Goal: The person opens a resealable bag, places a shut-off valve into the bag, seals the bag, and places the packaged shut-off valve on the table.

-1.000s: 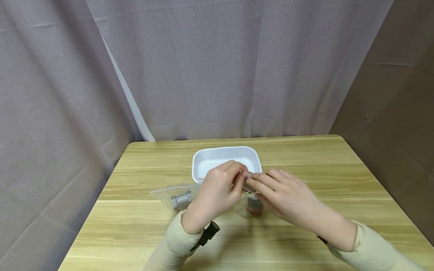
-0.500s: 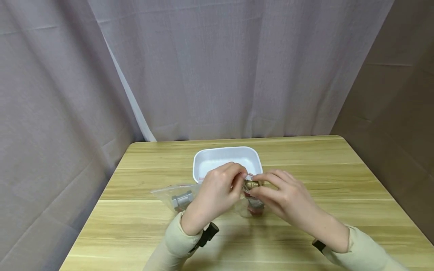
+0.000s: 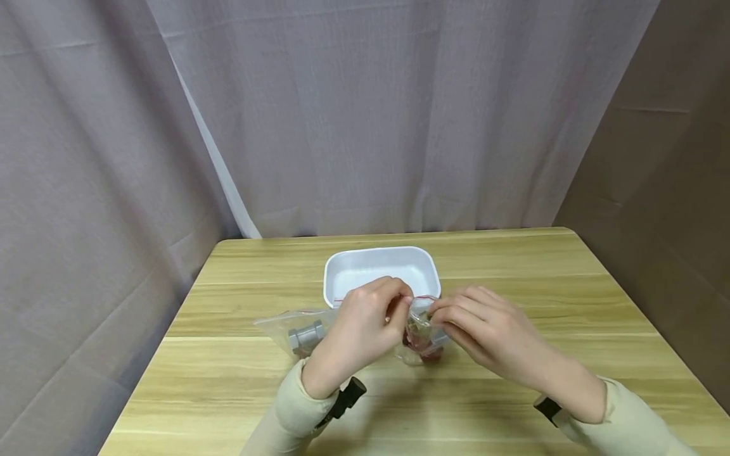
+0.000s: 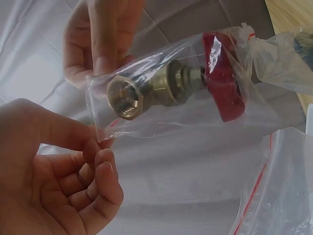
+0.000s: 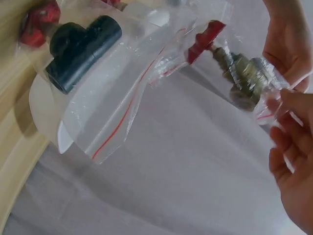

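A brass valve (image 4: 168,83) with a red handle (image 4: 225,93) lies inside a clear zip-lock bag (image 4: 151,133). My left hand (image 3: 367,323) pinches one corner of the bag's mouth between thumb and curled fingers. On the opposite edge of that mouth, the thumb and fingers of my right hand (image 3: 490,329) pinch the plastic. The red zip line runs between the two hands. In the left wrist view the valve's threaded end faces the mouth, and the handle is deepest in the bag. Below it, another bag holds a dark plastic valve (image 5: 83,54) with a red knob (image 5: 41,24).
Left of my left forearm lies a clear bag with a grey valve (image 3: 307,337). A white tray (image 3: 365,254) stands behind my hands on the wooden table (image 3: 513,253). Grey curtains (image 3: 365,126) hang beyond the table's far edge.
My right hand's fingers were around the brass valve at the bag's mouth half a second ago. Now the valve sits lower inside the bag and these fingers are at its edge; the left hand hardly moved.
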`<state>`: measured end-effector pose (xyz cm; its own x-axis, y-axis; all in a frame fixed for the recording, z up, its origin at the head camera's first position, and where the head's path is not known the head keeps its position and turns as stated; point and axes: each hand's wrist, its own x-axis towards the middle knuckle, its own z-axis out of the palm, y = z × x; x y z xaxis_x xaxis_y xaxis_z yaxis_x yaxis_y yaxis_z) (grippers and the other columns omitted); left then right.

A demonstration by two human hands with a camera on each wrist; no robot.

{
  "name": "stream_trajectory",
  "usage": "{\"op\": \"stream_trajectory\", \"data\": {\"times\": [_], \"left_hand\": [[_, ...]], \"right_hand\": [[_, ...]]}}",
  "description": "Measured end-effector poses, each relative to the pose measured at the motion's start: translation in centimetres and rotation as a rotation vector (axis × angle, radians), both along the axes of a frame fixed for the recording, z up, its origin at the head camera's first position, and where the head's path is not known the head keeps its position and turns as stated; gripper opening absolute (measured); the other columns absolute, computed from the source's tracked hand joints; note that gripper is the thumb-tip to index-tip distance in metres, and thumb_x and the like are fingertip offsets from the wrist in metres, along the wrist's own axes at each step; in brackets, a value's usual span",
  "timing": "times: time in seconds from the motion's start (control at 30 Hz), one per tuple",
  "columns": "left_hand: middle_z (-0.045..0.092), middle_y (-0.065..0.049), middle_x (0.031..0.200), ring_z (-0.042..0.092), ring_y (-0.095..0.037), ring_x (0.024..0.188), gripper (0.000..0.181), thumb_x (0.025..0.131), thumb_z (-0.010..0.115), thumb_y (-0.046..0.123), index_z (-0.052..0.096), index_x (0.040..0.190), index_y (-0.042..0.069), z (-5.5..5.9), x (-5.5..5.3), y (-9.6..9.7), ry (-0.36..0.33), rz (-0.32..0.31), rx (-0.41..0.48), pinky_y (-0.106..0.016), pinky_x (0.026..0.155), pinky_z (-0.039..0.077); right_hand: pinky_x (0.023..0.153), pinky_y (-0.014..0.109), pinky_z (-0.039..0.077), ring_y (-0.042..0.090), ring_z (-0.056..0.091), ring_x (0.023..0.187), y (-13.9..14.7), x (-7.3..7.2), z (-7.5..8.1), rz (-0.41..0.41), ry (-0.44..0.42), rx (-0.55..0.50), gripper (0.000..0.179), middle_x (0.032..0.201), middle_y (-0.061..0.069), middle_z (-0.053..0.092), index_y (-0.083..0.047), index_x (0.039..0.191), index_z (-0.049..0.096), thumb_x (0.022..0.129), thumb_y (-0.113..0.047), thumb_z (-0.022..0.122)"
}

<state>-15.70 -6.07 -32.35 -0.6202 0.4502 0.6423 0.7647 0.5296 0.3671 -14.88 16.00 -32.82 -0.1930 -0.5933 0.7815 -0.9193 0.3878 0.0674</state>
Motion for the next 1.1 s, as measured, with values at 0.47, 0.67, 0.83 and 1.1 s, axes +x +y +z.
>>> {"op": "stream_trajectory", "data": {"times": [0.47,0.67,0.83,1.1], "left_hand": [[0.055,0.009,0.074,0.050,-0.003,0.065,0.012,0.089,0.062,0.004,0.063,0.083,0.015,-0.2,0.7,-0.5,0.010,0.001,-0.016,-0.016,0.058,0.040],[0.055,0.009,0.074,0.049,-0.003,0.065,0.011,0.088,0.063,0.004,0.063,0.084,0.014,-0.4,0.9,-0.7,0.011,0.003,-0.033,-0.015,0.058,0.039],[0.052,0.010,0.073,0.048,-0.003,0.063,0.011,0.088,0.060,0.004,0.061,0.083,0.015,-0.5,0.9,-0.8,0.013,0.007,-0.025,-0.017,0.056,0.039],[0.050,0.009,0.073,0.046,-0.003,0.063,0.010,0.087,0.057,0.006,0.057,0.083,0.015,-0.9,0.9,-0.8,0.028,-0.011,-0.021,-0.017,0.055,0.037]], "right_hand": [[0.070,0.032,0.048,0.018,0.060,0.082,0.6,-0.2,-0.5,-0.043,0.138,0.129,0.035,0.091,-0.004,0.068,-0.015,0.095,0.072,0.109,-0.021,0.041],[0.065,0.034,0.046,0.021,0.059,0.077,0.5,0.2,-0.3,-0.097,0.229,0.121,0.033,0.090,-0.001,0.069,-0.013,0.095,0.072,0.108,-0.014,0.041],[0.063,0.033,0.044,0.022,0.059,0.073,0.1,0.7,0.1,-0.113,0.254,0.052,0.029,0.089,0.001,0.071,-0.010,0.093,0.071,0.107,-0.014,0.046],[0.064,0.028,0.043,0.018,0.057,0.074,-0.2,1.1,0.2,-0.063,0.187,-0.033,0.030,0.089,-0.001,0.071,-0.007,0.092,0.074,0.106,-0.022,0.052]]}}
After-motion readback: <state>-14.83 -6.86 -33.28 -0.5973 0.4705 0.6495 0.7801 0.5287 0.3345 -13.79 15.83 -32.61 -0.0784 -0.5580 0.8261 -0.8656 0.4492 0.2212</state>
